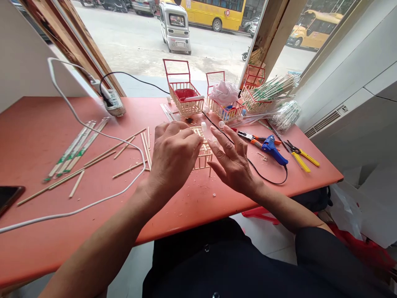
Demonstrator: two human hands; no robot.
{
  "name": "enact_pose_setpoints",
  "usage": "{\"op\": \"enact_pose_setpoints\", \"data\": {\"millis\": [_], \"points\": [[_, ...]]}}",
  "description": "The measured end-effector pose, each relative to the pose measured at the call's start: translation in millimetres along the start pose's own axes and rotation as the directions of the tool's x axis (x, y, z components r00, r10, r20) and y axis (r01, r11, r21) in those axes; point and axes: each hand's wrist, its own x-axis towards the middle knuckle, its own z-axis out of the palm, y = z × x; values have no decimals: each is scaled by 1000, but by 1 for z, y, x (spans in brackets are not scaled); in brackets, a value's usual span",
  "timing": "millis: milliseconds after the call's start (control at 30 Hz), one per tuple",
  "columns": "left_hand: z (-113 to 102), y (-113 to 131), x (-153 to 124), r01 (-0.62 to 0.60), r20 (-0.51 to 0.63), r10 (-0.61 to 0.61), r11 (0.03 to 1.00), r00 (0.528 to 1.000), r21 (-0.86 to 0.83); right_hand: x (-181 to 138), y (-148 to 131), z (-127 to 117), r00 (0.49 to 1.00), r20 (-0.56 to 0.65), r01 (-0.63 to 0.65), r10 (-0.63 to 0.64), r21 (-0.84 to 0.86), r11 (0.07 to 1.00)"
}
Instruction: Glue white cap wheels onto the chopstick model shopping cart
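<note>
A small basket made of thin wooden sticks stands on the table between my hands, partly hidden by them. Round white caps, one of them a white cap, sit at its upper side. My left hand is closed at the basket's left, its fingertips bent together over the top sticks; what they pinch is hidden. On the other side, my right hand has its fingers stretched and apart, with the index fingertip close to the basket's top. I cannot tell whether it touches.
Behind stand stick carts with red handles. A blue glue gun, pliers and yellow-handled cutters lie right. Loose sticks, wrapped sticks, a white cable and a phone lie left.
</note>
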Motion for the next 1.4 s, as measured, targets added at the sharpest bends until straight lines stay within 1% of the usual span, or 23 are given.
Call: {"op": "enact_pose_setpoints", "data": {"millis": [67, 167, 400, 567, 767, 933, 1033, 1233, 1333, 1400], "points": [[0, 0, 0, 7, 5, -7, 1000, 1000, -3, 0, -1, 0, 1000, -6, 2, -2, -7, 1000], [-1, 1, 1, 12, 6, -12, 1000, 1000, 6, 1, -3, 1, 1000, 24, -13, 12, 19, 1000], [1, 0, -1, -17, -16, 18, 1000, 1000, 25, 5, -4, 1, 999, 46, -17, 14, 54, 998], [2, 0, 0, -11, -15, 11, 1000, 1000, 27, 5, -3, 2, 1000, 29, 12, -13, 33, 999], [1, 0, -1, -5, -1, 5, 999, 1000, 46, 1, -2, 2, 1000, -7, -1, 1, -30, 1000], [0, 2, -1, -5, -5, 5, 998, 1000, 67, 3, -4, 1, 1000, 21, -5, 6, -51, 999], [0, 2, -2, -13, -13, 14, 996, 1000, 83, 8, -6, -1, 1000, 21, -13, 14, -27, 1000], [1, 1, -2, -25, -18, 27, 995, 999, 97, 16, -12, -6, 994, 83, -71, 64, 83, 994], [1, 1, -2, -29, -25, 31, 994, 999, 104, 17, -12, -7, 995, 78, -75, 66, 116, 990], [0, 0, -1, -36, -28, 39, 993, 999, 109, 18, -11, -8, 996, 66, -66, 59, 108, 992]]}}
